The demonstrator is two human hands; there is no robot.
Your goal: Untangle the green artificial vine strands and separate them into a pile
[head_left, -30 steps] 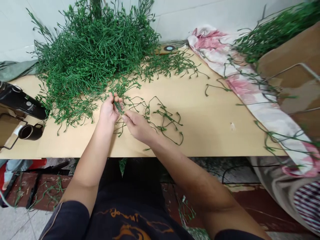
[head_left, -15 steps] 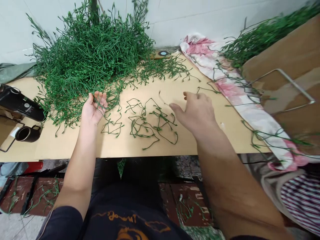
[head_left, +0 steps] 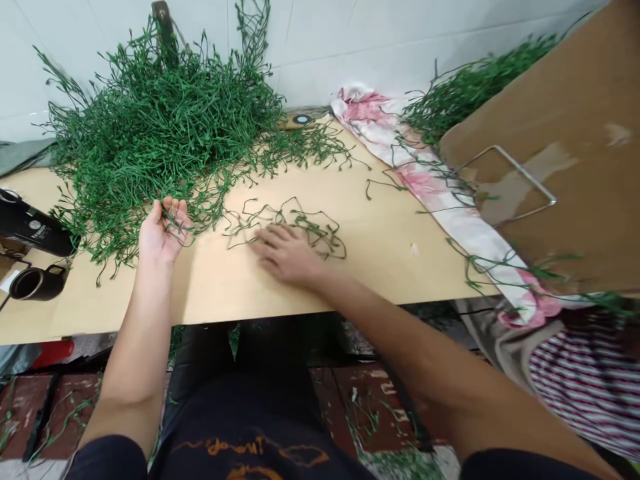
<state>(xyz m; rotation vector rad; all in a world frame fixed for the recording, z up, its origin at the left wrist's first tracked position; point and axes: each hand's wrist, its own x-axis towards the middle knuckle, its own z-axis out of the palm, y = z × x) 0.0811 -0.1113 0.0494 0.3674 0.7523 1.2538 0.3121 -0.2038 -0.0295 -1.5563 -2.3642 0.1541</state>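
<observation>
My left hand (head_left: pixel 164 233) is turned palm up at the front edge of the big heap of thin green artificial stems (head_left: pixel 165 127). Its fingers curl around a few green stems (head_left: pixel 176 227), whose ends poke out past the palm. On the tabletop, my right hand (head_left: pixel 285 253) lies palm down, fingers stretched out and slightly apart, over a small loose group of green stems (head_left: pixel 320 233). The hand covers part of this group. What lies under its palm is hidden.
A black mug (head_left: pixel 37 283) and a black bottle (head_left: pixel 35 223) are at the left. On the right, a pink-and-white cloth (head_left: pixel 425 190) runs along the cardboard table (head_left: pixel 385 280) beside a large cardboard box (head_left: pixel 565 153) with a wire handle. A striped garment (head_left: pixel 585 387) shows at lower right.
My right hand has moved left and down onto the loose stems from the open tabletop at their right. My left hand still holds its stems. The view has shifted to the right.
</observation>
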